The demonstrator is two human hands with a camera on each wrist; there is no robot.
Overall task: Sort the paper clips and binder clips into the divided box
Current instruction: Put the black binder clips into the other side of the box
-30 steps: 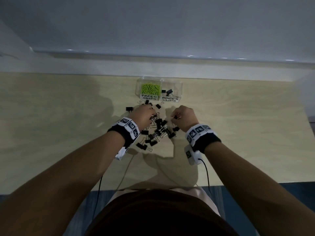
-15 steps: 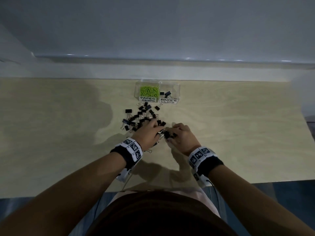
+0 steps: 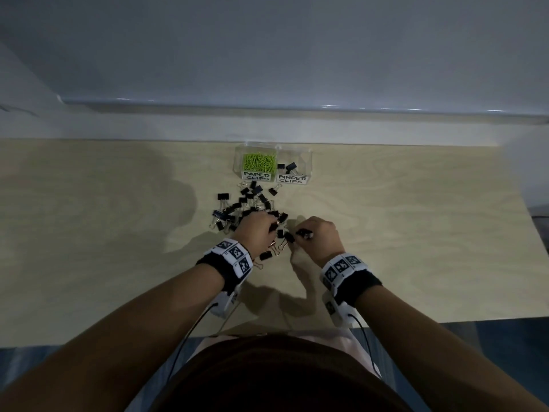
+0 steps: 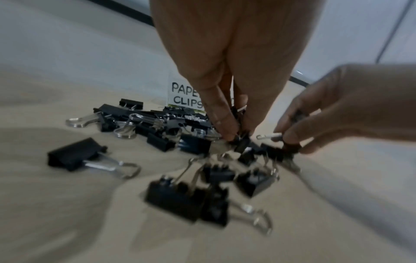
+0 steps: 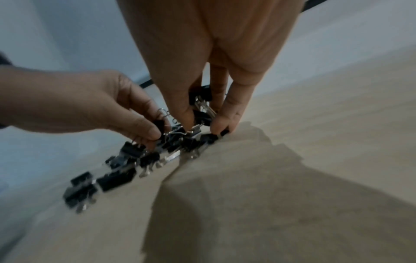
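A clear divided box (image 3: 309, 162) stands at the back of the wooden table. Green paper clips (image 3: 259, 162) fill its left cell, and a few black binder clips (image 3: 287, 166) lie in the right cell. A pile of black binder clips (image 3: 240, 208) is spread in front of the box. My left hand (image 3: 261, 228) pinches binder clips (image 4: 241, 142) at the near end of the pile. My right hand (image 3: 312, 233) grips several binder clips (image 5: 201, 106) between its curled fingers. Both hands are close together over the near clips (image 4: 180, 201).
The table's near edge (image 3: 416, 321) lies just behind my wrists. A grey wall ledge (image 3: 297, 105) runs behind the box. Cables hang from both wrist cameras. Bare wood (image 3: 416, 221) extends to the right and left of the pile.
Both hands drew back from just in front of the box to the near end of the pile. They now pick at clips there, and more of the far pile shows.
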